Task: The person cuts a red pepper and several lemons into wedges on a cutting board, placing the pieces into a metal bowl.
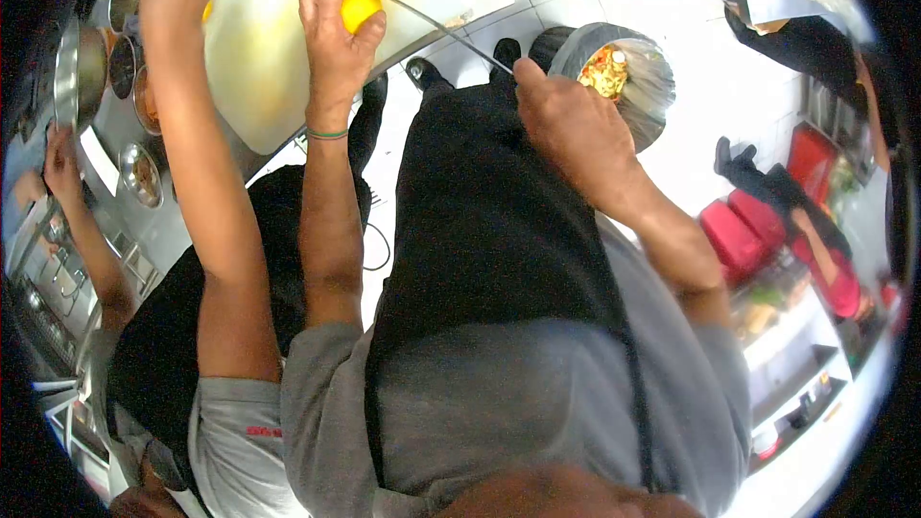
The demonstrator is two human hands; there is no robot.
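A yellow round fruit [361,11] is held in my left hand [338,34], fingers wrapped round it, over the near edge of a pale cutting board [269,67]. My right hand [576,125] grips a long knife [422,16]; its handle is hidden in the fist. The blade points up and to the left, its tip close to the top of the fruit. From this view I cannot tell whether blade and fruit touch.
Close on the left, a co-worker's arm [206,153] reaches over the board. Metal bowls [140,173] line the far left. A lined bin [645,86] with food scraps stands beyond my right hand. Other people [825,249] are at the right.
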